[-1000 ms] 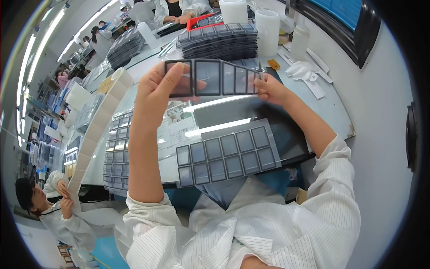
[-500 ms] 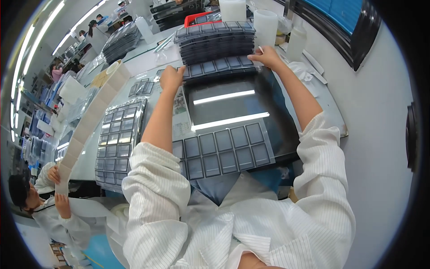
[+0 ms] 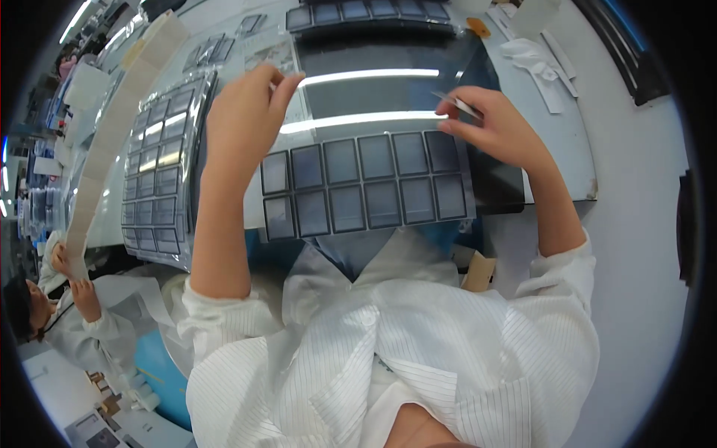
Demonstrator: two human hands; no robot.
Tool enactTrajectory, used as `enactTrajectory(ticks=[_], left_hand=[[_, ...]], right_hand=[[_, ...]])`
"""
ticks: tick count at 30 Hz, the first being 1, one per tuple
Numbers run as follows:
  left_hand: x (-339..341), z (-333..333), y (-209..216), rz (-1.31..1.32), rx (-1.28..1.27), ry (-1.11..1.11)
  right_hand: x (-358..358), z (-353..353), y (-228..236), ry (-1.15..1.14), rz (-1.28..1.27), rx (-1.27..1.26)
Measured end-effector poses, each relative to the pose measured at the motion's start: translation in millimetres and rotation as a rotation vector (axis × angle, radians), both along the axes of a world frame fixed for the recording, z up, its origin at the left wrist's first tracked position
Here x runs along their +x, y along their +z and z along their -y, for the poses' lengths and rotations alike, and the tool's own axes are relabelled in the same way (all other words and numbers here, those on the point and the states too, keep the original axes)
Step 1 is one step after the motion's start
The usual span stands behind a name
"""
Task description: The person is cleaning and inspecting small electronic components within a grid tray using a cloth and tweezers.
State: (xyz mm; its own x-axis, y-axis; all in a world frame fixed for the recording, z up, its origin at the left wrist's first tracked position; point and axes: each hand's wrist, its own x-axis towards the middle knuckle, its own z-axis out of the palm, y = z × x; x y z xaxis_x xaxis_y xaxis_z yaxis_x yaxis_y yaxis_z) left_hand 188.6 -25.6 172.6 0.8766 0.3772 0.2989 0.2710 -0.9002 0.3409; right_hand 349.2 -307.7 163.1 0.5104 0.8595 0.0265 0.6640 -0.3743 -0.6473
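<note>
A clear tray (image 3: 361,181) holding two rows of dark-framed rectangular panels lies at the table's near edge, in front of my body. My right hand (image 3: 497,123) is closed around a thin pointed tool (image 3: 463,106), pale with a metallic tip; its exact kind is unclear. That hand hovers above the right end of the tray. My left hand (image 3: 246,112) is raised over the tray's left end, thumb and forefinger apart, the other fingers partly curled; I see nothing held. Beneath both hands and beyond the tray stretches a dark glossy plate (image 3: 366,93) with bright light reflections.
At the far edge sits another panel tray (image 3: 366,13). A wrapped stack of panel trays (image 3: 160,160) stands left. Crumpled white tissue (image 3: 530,60) and an orange piece (image 3: 478,28) lie far right. At left, a co-worker's hands (image 3: 84,299) hold a long pale strip (image 3: 101,160).
Both hands have left the far tray and come back toward my body, over the near tray. The view has tilted down, so the far stack is mostly out of sight.
</note>
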Motion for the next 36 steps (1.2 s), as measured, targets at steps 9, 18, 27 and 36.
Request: enactTrajectory(ticks=[9,18,27,36], left_hand=[[-156,37,-48,-0.014,-0.209,0.429],[-158,35,-78,0.246,-1.059,0.23],[-159,28,-56,0.151,-1.309,0.18],[-170,23,-78,0.098,-1.541,-0.069]], right_hand=[[-90,34,-39,0.268,0.451,0.111],[-101,29,-43,0.36,0.668,0.067],[-102,32,-25,0.453,0.713,0.162],[-112,35,-9,0.473,0.253,0.062]])
